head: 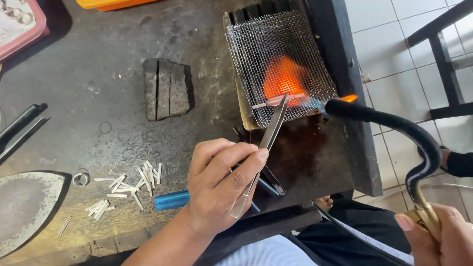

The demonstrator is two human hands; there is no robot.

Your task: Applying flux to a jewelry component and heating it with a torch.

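Dark, scorched workbench (115, 100), filling most of the view; white tiled floor to its right. Orange tray (122, 0) at the top edge and a red-rimmed tray (36, 30) of small metal rings at the top left corner; no labels legible on either. Flat iron-shaped metal plate (19, 209) at the left edge, black-handled pliers (14, 133) above it. Charred cracked block (167, 88) at centre. Wire mesh screen (281, 63) at the bench's right end, glowing orange in the middle.

Black curved torch (404, 132), brass-based, gripped in the closed right hand (444, 241) at the lower right; its flame meets the mesh. Steel tweezers (268, 142) pinched between thumb and fingers of the left hand (217, 191), tips touching a thin silver strip (280, 101) lying on the mesh just below the glow. Blue-handled tool (171, 201) beside the left hand. Scattered short silver tube pieces (128, 186) and a small ring (81, 179) left of it.
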